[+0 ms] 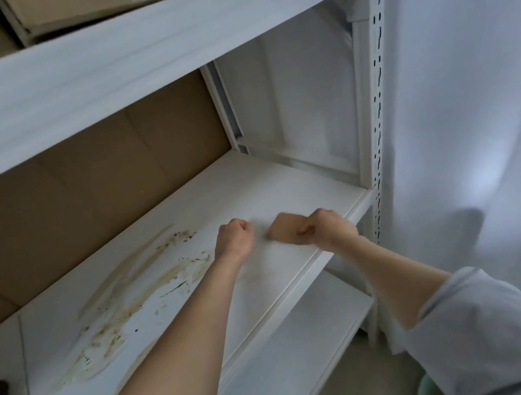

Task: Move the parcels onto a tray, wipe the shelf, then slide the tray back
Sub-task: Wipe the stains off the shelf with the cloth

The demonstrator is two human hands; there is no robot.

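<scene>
Gripping a tan cloth (284, 232), the right hand (325, 228) is wiping bare shelf (285, 186); the left hand (233, 237) is resting fisted, seemingly empty. Risk: the stain (137, 299), lying leftward, going unwiped or smearing.

On my feed, the white metal shelf board (249, 182) carries smeared brown stains (136, 289) and a tan square pad (284, 229).
</scene>
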